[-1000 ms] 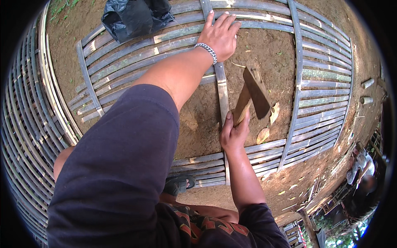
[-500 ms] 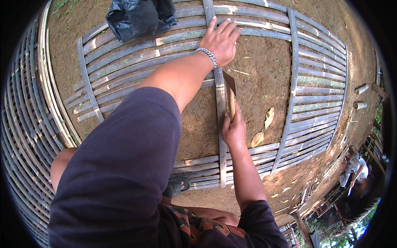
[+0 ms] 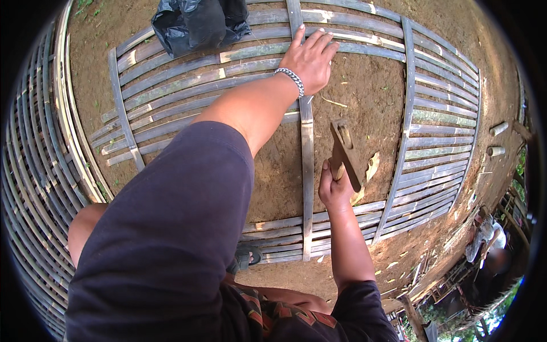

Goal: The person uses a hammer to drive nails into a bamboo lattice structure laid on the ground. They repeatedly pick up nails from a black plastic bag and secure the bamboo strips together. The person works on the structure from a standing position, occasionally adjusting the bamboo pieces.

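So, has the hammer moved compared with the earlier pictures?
Yes. The hammer in the right hand swung away to the right of the upright bamboo strip.

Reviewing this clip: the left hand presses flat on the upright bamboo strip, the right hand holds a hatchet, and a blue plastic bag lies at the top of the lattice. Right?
Not quite. In the head view the plastic bag is black, not blue. The rest holds: left hand flat on the upright bamboo strip, right hand holding the hatchet.
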`<state>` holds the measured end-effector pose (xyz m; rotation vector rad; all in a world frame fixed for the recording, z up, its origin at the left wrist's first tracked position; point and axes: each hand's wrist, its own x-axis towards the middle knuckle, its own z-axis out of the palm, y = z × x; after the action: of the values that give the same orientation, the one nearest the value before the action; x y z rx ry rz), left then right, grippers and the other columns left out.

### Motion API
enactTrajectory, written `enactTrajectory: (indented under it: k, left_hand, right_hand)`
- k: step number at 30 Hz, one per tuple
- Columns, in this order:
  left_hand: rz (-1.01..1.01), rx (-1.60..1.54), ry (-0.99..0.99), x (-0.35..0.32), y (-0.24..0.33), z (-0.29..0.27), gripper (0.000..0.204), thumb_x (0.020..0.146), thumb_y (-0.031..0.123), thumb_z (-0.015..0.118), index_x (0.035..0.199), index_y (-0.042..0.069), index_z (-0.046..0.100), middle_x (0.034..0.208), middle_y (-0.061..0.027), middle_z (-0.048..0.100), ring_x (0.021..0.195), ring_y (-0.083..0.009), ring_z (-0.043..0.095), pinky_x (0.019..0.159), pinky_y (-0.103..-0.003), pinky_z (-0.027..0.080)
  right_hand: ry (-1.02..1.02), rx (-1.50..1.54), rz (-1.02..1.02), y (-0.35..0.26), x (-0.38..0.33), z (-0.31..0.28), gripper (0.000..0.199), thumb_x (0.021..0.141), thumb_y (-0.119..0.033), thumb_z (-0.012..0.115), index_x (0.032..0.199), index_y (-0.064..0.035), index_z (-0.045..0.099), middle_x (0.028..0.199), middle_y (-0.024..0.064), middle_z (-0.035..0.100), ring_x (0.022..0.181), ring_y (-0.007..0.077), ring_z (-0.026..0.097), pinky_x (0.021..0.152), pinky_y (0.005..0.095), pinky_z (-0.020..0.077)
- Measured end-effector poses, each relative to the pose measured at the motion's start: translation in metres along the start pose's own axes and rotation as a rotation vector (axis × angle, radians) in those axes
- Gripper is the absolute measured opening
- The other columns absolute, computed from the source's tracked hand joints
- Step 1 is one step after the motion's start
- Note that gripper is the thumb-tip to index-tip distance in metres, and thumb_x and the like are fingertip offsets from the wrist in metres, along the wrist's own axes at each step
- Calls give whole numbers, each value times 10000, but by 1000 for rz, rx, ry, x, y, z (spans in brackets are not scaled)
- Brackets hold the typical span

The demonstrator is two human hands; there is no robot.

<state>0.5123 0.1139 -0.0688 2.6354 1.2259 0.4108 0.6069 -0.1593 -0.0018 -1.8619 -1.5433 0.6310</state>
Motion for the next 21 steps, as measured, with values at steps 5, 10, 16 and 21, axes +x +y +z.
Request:
enactTrajectory:
  k: [5,10,16,21]
  left_hand:
    - [-5,-35,27,-2,-2,2,505,991,245,500,1483,130,503,1579,-97,447,1496,-247,359,1267,-562,161]
    - [1,-57,48,-1,-2,1,505,970,236,514,1462,121,518,1555,-102,473,1476,-255,387,1260,-569,167]
    - [13,-61,59,-1,-2,5,490,978,248,505,1452,122,525,1551,-90,481,1481,-259,382,1258,-567,164]
    - [17,-125,85,-4,-5,2,458,977,281,544,1415,148,552,1537,-84,490,1474,-263,387,1260,-563,143]
  right_hand:
    - [51,42,308,-22,15,-3,194,945,-105,679,1102,-24,599,886,174,677,806,361,691,733,421,546]
    - [270,478,724,-28,26,44,346,962,-136,711,1205,-3,504,863,121,616,654,216,616,622,348,517]
    - [555,1007,728,-32,28,83,360,1013,-58,608,1285,-15,377,791,68,539,584,149,537,526,318,500]
    - [590,963,713,-28,31,92,337,1018,-58,597,1272,-9,381,776,67,538,560,140,538,509,305,496]
